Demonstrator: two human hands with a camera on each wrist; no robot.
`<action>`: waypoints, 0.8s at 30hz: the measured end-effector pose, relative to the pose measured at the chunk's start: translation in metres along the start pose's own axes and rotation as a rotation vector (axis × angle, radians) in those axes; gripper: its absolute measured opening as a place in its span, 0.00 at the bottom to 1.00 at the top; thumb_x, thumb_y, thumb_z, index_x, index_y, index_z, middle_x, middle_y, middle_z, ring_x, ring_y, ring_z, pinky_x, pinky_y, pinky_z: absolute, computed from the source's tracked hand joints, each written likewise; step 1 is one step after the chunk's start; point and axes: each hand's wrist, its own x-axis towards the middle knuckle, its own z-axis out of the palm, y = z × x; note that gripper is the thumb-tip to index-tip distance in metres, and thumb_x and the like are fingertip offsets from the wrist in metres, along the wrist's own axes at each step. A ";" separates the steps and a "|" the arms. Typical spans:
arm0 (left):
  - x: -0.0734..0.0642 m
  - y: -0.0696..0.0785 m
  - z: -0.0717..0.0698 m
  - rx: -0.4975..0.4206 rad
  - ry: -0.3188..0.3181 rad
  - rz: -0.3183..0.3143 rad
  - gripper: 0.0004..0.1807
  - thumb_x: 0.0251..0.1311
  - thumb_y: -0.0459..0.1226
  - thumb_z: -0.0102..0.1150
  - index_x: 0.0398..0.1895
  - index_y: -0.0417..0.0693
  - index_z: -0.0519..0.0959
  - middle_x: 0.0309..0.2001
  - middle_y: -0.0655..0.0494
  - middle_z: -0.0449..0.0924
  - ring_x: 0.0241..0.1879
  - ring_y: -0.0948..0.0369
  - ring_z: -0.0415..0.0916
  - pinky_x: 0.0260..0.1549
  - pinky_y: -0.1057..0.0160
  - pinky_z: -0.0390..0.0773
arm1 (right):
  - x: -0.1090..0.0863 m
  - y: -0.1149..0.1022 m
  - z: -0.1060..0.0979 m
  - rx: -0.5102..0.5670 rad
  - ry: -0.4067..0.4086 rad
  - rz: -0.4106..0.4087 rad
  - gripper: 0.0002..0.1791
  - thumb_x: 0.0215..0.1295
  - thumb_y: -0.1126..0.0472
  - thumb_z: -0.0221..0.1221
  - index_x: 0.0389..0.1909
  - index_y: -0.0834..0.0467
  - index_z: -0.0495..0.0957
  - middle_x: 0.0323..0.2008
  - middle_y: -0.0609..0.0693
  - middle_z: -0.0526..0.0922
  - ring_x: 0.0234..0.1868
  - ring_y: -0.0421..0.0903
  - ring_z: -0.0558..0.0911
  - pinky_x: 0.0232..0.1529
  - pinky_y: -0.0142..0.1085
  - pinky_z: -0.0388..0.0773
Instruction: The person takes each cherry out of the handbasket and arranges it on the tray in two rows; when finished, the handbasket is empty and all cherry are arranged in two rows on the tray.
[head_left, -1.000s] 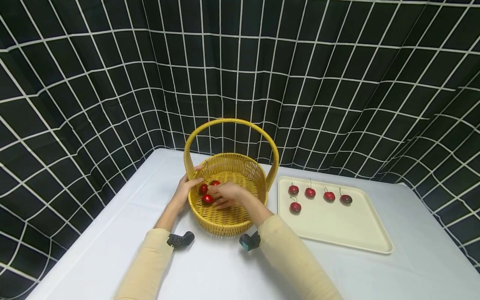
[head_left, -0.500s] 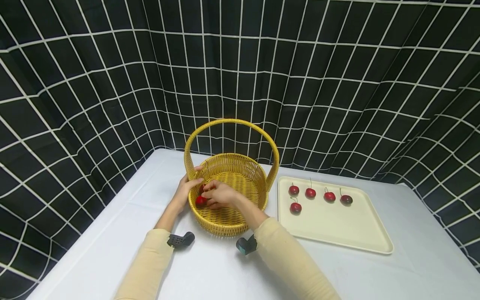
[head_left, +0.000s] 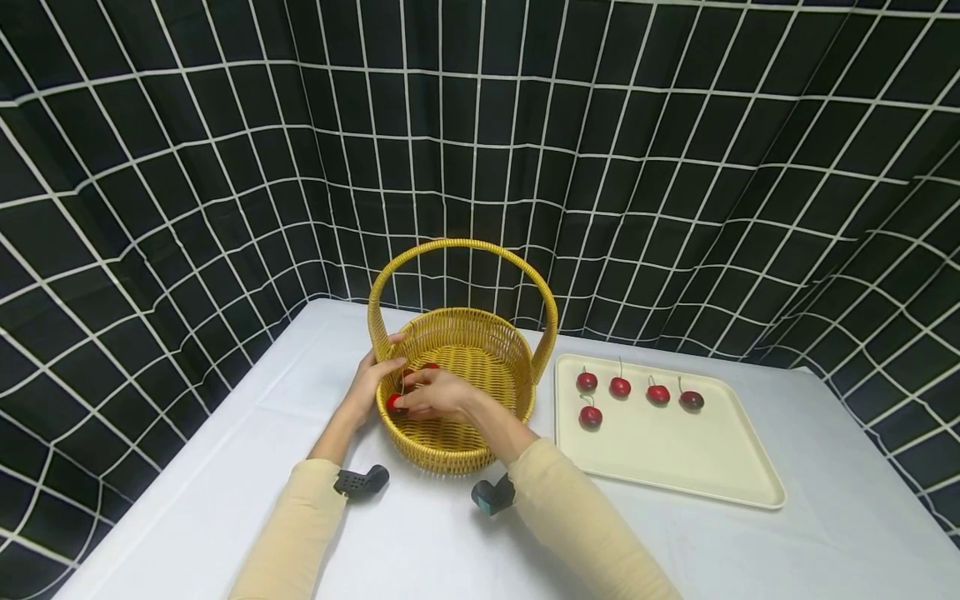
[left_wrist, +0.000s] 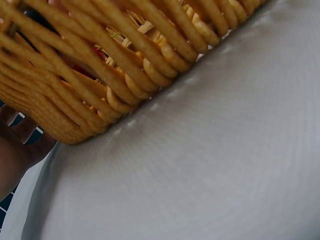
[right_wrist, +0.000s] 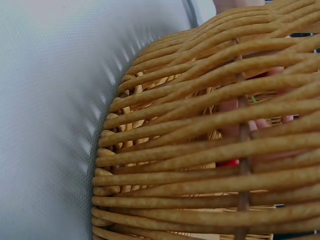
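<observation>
A yellow wicker basket (head_left: 450, 457) with a tall arched handle stands on the white-covered table. My left hand (head_left: 365, 385) grips its left rim by the foot of the handle, thumb inside and fingers outside. Inside the basket, my right hand (head_left: 438, 395) reaches to the left wall and pinches a red cherry (head_left: 393, 402) with its fingertips. Another cherry (head_left: 431, 366) shows just beyond the knuckles, and the fingers partly cover a further one. In the right wrist view, woven strands (right_wrist: 200, 140) of the basket mostly hide the fingers.
Right of the basket lies a cream tray (head_left: 675, 450). Several cherries with stems, one of them a cherry (head_left: 590, 417) nearer the front, sit toward its back and left. Black cloth with white grid lines hangs behind the table.
My right hand has moved left inside the basket, and the front cherry has shifted left to the wall with it. My left hand and the tray's cherries stay put.
</observation>
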 end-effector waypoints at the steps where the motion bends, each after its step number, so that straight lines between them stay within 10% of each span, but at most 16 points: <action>1: 0.000 0.000 0.000 -0.002 0.000 0.001 0.27 0.65 0.33 0.47 0.69 0.42 0.60 0.69 0.43 0.58 0.66 0.49 0.56 0.65 0.53 0.53 | -0.001 0.000 0.000 -0.016 -0.008 0.007 0.24 0.61 0.71 0.61 0.58 0.69 0.67 0.39 0.60 0.82 0.42 0.53 0.82 0.48 0.43 0.78; 13: -0.001 -0.001 0.001 0.007 0.011 0.011 0.27 0.65 0.33 0.47 0.68 0.42 0.61 0.69 0.43 0.58 0.66 0.49 0.56 0.65 0.53 0.53 | -0.008 0.001 -0.002 -0.110 -0.071 0.068 0.19 0.61 0.66 0.62 0.54 0.63 0.72 0.34 0.57 0.84 0.30 0.48 0.83 0.32 0.35 0.81; 24: -0.002 0.002 0.001 0.027 0.017 0.005 0.27 0.65 0.33 0.48 0.67 0.42 0.62 0.70 0.44 0.56 0.67 0.50 0.55 0.66 0.53 0.52 | -0.016 -0.001 -0.018 -0.223 0.029 0.008 0.21 0.61 0.65 0.63 0.54 0.64 0.72 0.35 0.55 0.84 0.36 0.51 0.84 0.40 0.40 0.81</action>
